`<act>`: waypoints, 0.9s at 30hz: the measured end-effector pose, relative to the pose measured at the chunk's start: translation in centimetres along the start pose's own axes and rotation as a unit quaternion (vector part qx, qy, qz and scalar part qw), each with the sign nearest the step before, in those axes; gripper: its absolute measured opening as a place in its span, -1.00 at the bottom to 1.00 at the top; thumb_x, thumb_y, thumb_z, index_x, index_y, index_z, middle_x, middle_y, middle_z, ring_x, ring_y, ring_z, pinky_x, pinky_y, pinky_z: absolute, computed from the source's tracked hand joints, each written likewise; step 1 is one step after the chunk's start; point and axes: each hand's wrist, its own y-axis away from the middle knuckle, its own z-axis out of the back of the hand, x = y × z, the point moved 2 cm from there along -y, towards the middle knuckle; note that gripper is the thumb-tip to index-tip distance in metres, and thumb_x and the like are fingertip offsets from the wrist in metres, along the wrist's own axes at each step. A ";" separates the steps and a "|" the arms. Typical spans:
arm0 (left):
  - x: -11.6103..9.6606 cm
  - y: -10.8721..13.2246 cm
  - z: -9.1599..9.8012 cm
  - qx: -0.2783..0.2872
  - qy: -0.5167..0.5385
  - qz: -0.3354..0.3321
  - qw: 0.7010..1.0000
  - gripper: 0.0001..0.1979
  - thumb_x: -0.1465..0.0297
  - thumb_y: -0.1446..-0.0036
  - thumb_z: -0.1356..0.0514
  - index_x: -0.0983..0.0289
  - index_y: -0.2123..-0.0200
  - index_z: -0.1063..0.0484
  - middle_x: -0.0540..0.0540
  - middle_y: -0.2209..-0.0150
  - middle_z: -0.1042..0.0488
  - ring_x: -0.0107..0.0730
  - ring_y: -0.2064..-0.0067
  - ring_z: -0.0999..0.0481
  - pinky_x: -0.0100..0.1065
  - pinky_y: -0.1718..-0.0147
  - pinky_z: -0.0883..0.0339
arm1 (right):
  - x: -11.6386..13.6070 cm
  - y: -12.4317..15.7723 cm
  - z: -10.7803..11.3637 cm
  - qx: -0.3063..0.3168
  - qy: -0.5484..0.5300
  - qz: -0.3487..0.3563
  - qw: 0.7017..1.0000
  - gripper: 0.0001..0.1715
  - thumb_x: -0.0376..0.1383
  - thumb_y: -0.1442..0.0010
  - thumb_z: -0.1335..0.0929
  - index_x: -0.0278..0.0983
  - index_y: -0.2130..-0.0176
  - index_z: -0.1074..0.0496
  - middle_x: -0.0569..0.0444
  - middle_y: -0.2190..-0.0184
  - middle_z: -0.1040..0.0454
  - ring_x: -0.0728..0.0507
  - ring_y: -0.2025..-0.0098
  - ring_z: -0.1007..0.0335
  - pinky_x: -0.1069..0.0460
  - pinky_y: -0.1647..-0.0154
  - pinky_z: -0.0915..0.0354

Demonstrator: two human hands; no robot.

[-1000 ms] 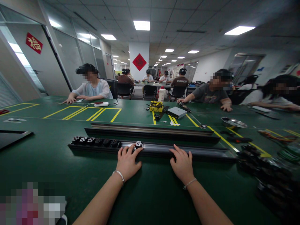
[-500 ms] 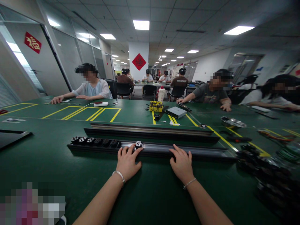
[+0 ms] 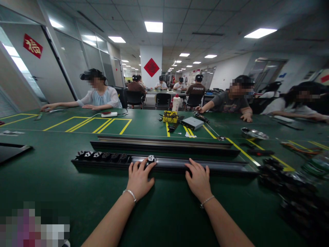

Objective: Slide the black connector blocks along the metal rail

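Observation:
A long black metal track [image 3: 169, 162] lies crosswise on the green table in front of me. Several black and white socket modules [image 3: 97, 156] sit in a row in its left end. One more white-faced socket module [image 3: 151, 158] stands alone near the middle of the channel. My left hand [image 3: 140, 176] rests on the near edge with its fingers spread, the index fingertip beside the lone module. Further right, my right hand [image 3: 199, 179] touches the same edge, fingers apart and holding nothing. Behind lies a second black track [image 3: 164, 145].
At the right is a dark heap of modules [image 3: 288, 192] beside a green plastic bottle [image 3: 316, 168]. A metal bowl [image 3: 254, 133], a grey box [image 3: 192, 122] and a yellow box with wires [image 3: 170, 116] stand farther back. Other people sit across the table.
Both my hands stay in place on the track. The view shifts slightly. Across the table, the person at the left has reached an arm farther to the left.

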 end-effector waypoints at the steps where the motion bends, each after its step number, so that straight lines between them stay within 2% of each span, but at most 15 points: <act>1: 0.0 0.0 -0.1 -0.001 0.002 -0.001 1.000 -0.44 0.30 0.10 -0.16 -0.11 -0.05 -0.23 -0.04 -0.18 -0.18 -0.08 -0.11 -0.13 0.05 -0.14 0.18 | 0.0 0.0 0.0 -0.001 -0.002 0.000 1.000 -0.61 -0.29 -0.11 -0.16 -0.18 0.10 -0.40 -0.02 -0.12 -0.27 -0.21 -0.11 -0.14 -0.36 -0.16 0.24; 11: 0.1 -0.2 -0.4 0.004 0.015 -0.002 1.000 -0.43 0.33 0.09 -0.15 -0.11 -0.06 -0.21 -0.03 -0.18 -0.16 -0.06 -0.14 -0.10 0.08 -0.15 0.21 | 0.0 -0.2 -0.5 -0.033 0.011 0.002 0.999 -0.63 -0.29 -0.09 -0.17 -0.19 0.14 -0.41 0.00 -0.08 -0.32 -0.21 -0.10 -0.16 -0.35 -0.16 0.23; 15: -0.1 -0.7 0.3 0.029 0.014 0.016 0.999 -0.45 0.31 0.10 -0.16 -0.10 -0.03 -0.24 -0.01 -0.17 -0.19 -0.04 -0.13 -0.14 0.10 -0.14 0.18 | 0.3 -0.3 -0.4 -0.035 0.020 -0.002 0.999 -0.65 -0.30 -0.08 -0.17 -0.22 0.18 -0.43 -0.03 -0.07 -0.32 -0.22 -0.07 -0.19 -0.35 -0.16 0.23; 20: -0.7 -1.6 0.9 0.075 0.028 0.030 0.996 -0.54 0.26 0.07 -0.13 -0.06 0.01 -0.29 0.07 -0.13 -0.22 -0.06 -0.09 -0.23 0.21 -0.10 0.17 | 1.5 -0.7 -0.5 -0.029 0.044 -0.012 0.999 -0.65 -0.33 -0.02 -0.20 -0.26 0.21 -0.45 -0.13 -0.08 -0.29 -0.26 -0.06 -0.20 -0.31 -0.14 0.11; 23: -0.9 -1.4 0.5 0.037 0.029 0.025 0.999 -0.57 0.29 0.04 -0.12 0.00 0.02 -0.30 0.10 -0.11 -0.24 -0.14 -0.10 -0.24 0.14 -0.14 0.21 | 2.3 -0.8 -0.9 -0.036 0.046 -0.007 0.998 -0.67 -0.32 -0.02 -0.23 -0.25 0.22 -0.46 -0.16 -0.06 -0.30 -0.27 -0.11 -0.16 -0.27 -0.14 0.08; 25: -0.9 -1.0 0.1 0.002 0.023 0.021 1.000 -0.57 0.35 0.04 -0.12 0.02 0.02 -0.31 0.12 -0.10 -0.25 -0.17 -0.11 -0.23 0.11 -0.17 0.25 | 2.7 -0.7 -1.2 -0.041 0.030 0.032 0.998 -0.66 -0.32 -0.02 -0.23 -0.20 0.18 -0.44 -0.07 -0.09 -0.28 -0.25 -0.15 -0.09 -0.28 -0.17 0.15; 27: -0.9 -0.8 -0.2 -0.008 0.026 0.013 1.000 -0.56 0.37 0.04 -0.12 0.03 0.02 -0.31 0.13 -0.10 -0.26 -0.17 -0.12 -0.23 0.11 -0.17 0.26 | 2.7 -0.8 -1.4 -0.041 0.014 0.068 0.997 -0.70 -0.26 -0.06 -0.24 -0.17 0.19 -0.43 -0.01 -0.14 -0.24 -0.24 -0.18 -0.05 -0.27 -0.18 0.16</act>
